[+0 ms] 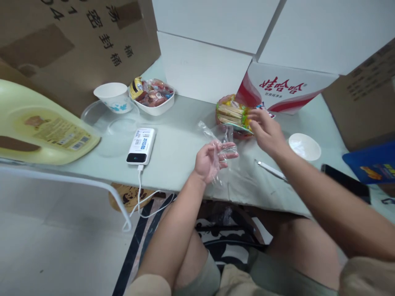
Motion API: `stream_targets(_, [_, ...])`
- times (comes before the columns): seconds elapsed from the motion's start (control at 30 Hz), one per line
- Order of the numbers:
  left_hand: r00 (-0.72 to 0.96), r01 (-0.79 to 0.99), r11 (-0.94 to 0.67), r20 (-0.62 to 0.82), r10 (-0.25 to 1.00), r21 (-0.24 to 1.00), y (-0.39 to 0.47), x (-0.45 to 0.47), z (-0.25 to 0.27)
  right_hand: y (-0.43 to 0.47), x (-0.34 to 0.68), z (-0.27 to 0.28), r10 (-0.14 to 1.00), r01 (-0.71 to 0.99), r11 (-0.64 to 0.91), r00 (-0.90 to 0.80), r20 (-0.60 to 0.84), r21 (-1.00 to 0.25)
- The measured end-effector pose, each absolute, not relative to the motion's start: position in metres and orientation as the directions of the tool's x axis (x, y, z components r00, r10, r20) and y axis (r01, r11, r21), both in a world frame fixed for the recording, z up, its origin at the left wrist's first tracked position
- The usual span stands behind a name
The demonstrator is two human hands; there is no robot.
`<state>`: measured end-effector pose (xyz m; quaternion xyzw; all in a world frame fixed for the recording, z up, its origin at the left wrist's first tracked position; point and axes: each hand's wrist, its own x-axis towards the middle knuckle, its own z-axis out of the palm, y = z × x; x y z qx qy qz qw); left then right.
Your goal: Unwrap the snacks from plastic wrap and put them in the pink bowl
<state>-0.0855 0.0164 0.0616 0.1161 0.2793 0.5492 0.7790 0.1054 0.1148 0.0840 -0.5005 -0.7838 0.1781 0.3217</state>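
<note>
In the head view, a crinkled clear plastic bag hangs across my left hand. The hand is turned palm up over the table edge, its thumb over the film and the other fingers partly stretched through the folds. My right hand reaches to a round basket of snacks; it is a little blurred. Its fingertips meet the end of a yellow-green packet of pale sticks lying on top. Whether they grip it I cannot tell. Tweezers lie below my right forearm.
A white power bank with a cable lies left of centre. Behind it stand a paper bowl and a white dish of wrapped snacks. A large yellow jug lies at left. At right are a small white dish and a black phone.
</note>
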Motion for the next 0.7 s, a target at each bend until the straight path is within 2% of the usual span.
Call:
stream_targets(0.07, [0.337,-0.798,0.4,-0.216,0.916,0.45,0.013,-0.088,0.061,0.072,0.124,0.062,0.959,0.446,0.28,-0.162,0.231,-0.85])
stream_targets(0.13, [0.395,-0.792,0.421,-0.155,0.905,0.442,0.01,-0.088,0.057,0.033,0.135,0.041,0.98,0.17,0.054,-0.199,0.019,-0.984])
stream_targets(0.2, [0.429,-0.769,0.432,-0.12,0.895,0.471,0.009,-0.086,0.052,0.004,0.138,0.028,0.924,-0.016,-0.19,-0.34,-0.174,-0.982])
stream_targets(0.27, [0.448,-0.733,0.429,-0.1,0.889,0.528,0.011,-0.082,0.046,-0.009,0.138,0.023,0.891,-0.104,-0.292,-0.39,-0.231,-0.951])
stream_targets(0.33, [0.456,-0.679,0.423,-0.106,0.883,0.601,0.015,-0.08,0.041,-0.008,0.14,0.022,0.938,-0.163,-0.233,-0.296,-0.178,-0.959])
stream_targets(0.4, [0.435,-0.612,0.413,-0.149,0.888,0.675,0.019,-0.08,0.037,-0.001,0.148,0.02,0.987,-0.189,-0.106,-0.141,-0.08,-0.976])
stream_targets(0.5, [0.31,-0.54,0.372,-0.232,0.922,0.755,0.027,-0.084,0.035,0.008,0.166,0.016,0.999,-0.125,0.032,0.034,0.028,-0.992])
stream_targets(0.63, [0.182,-0.492,0.404,-0.363,0.914,0.771,0.035,-0.088,0.037,0.006,0.188,0.013,0.994,0.091,0.081,0.06,0.086,-0.993])
stream_targets(0.7, [0.166,-0.396,0.457,-0.427,0.889,0.797,0.037,-0.084,0.036,0.003,0.195,0.016,0.993,0.204,0.105,0.028,0.113,-0.973])
